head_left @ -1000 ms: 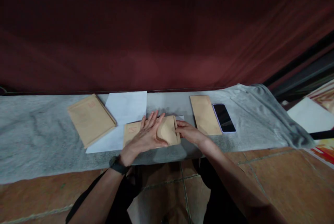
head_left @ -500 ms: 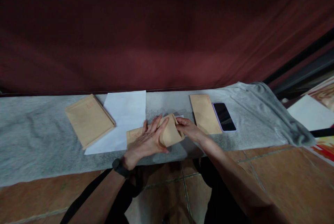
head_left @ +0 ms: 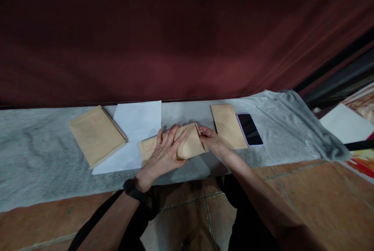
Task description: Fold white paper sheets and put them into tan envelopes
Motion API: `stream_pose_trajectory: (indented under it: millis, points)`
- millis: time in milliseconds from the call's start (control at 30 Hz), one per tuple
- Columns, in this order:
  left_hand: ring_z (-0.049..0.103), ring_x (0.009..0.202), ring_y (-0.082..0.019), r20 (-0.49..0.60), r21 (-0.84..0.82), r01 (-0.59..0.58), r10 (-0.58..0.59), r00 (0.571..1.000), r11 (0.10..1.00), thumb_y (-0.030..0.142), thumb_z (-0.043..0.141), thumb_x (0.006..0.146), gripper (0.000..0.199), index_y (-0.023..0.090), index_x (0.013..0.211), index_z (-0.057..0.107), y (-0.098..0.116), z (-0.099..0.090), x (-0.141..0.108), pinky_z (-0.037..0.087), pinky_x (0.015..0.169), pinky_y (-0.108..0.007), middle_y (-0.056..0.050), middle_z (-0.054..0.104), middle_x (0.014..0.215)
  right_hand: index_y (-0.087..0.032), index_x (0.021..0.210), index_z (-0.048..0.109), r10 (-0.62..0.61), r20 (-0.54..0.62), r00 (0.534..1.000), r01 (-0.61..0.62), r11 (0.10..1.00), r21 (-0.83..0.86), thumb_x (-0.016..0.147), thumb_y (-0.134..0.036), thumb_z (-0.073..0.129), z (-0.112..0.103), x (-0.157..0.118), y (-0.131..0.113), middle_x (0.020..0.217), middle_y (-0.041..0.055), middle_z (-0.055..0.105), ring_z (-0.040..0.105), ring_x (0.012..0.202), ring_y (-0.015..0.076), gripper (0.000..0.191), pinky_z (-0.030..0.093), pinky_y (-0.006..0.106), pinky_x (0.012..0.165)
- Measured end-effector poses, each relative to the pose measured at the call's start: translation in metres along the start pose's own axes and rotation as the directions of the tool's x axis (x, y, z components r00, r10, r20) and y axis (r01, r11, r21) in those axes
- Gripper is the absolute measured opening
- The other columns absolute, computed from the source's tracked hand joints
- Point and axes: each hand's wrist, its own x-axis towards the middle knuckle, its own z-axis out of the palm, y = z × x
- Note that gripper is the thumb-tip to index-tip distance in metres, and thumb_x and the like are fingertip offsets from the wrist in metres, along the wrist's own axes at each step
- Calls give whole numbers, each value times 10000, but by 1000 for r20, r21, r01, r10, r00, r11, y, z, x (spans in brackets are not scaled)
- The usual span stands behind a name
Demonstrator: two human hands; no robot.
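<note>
My left hand (head_left: 166,150) lies over a brown paper envelope (head_left: 190,144), its fingers spread and pressing on the top. The envelope bulges up on the right, where its end gapes. At that end my right hand (head_left: 210,138) is closed in a pinch, fingertips partly hidden by the envelope's edge. Slivers of white paper (head_left: 207,150) show at the mouth, by the pinching fingers. To the left, a thick stack of brown envelopes (head_left: 97,136) rests partly on white sheets (head_left: 138,120). Another brown envelope (head_left: 229,126) lies flat to the right.
A phone with a purple edge (head_left: 249,129) lies beside the right envelope. Grey cloth (head_left: 295,130) covers the narrow bench, and a dark red curtain (head_left: 187,48) hangs behind it. Tiled floor (head_left: 318,192) is below. Papers (head_left: 347,123) show at the far right.
The right hand has shifted slightly at the envelope's mouth, and less white paper shows above its fingers. The left hand stays spread on the envelope; the view has moved a little.
</note>
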Motion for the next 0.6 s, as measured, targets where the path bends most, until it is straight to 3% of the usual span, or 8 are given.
stream_pose_trajectory:
  millis: [100,167,267,367,433,600]
  points:
    - [350,1506,-419,-8,4,3,-3,1000,1000,446,794,751,1128,246,1670,172,-1,1,1,118,1272,-650,-200,264,1694,-255,1067,558,-70,-66,995,60,987,-147,776,-328,657,1,-1,1,762,-45,649,622,688,168,315,502,289,679]
    - [350,1508,-420,-16,9,6,-6,1000,1000,423,789,756,1109,246,1669,185,-1,2,0,117,1273,-649,-192,276,1694,-248,1107,536,-213,-160,964,141,918,-371,803,-294,625,2,-2,1,822,-21,643,622,730,183,320,511,305,696]
    - [371,1495,-422,-18,22,17,-17,1000,1000,399,784,760,1091,254,1668,198,-1,2,-1,115,1271,-656,-184,304,1685,-222,1028,598,-432,-159,888,203,678,-707,844,-218,587,5,-7,-4,982,60,662,639,930,228,184,530,364,856]
    - [375,1493,-417,-19,30,38,-37,999,999,395,789,760,1092,252,1668,200,0,2,-2,101,1274,-652,-192,321,1673,-218,921,686,-433,-50,900,194,500,-844,921,-171,514,9,-12,-10,986,93,698,650,998,248,178,517,385,958]
    - [371,1494,-419,-16,38,44,-43,999,998,395,797,758,1096,252,1668,202,-1,3,-3,94,1272,-656,-199,316,1674,-221,974,740,-381,-27,924,192,525,-829,957,-178,488,11,-14,-12,1036,95,740,678,1009,243,256,522,375,972]
    - [380,1486,-418,8,73,16,-17,1000,997,408,828,747,1123,251,1665,201,2,4,-4,109,1264,-654,-215,291,1681,-222,1165,749,-184,-9,983,156,855,-494,962,-260,515,12,-15,-8,1135,51,783,726,982,222,312,559,332,870]
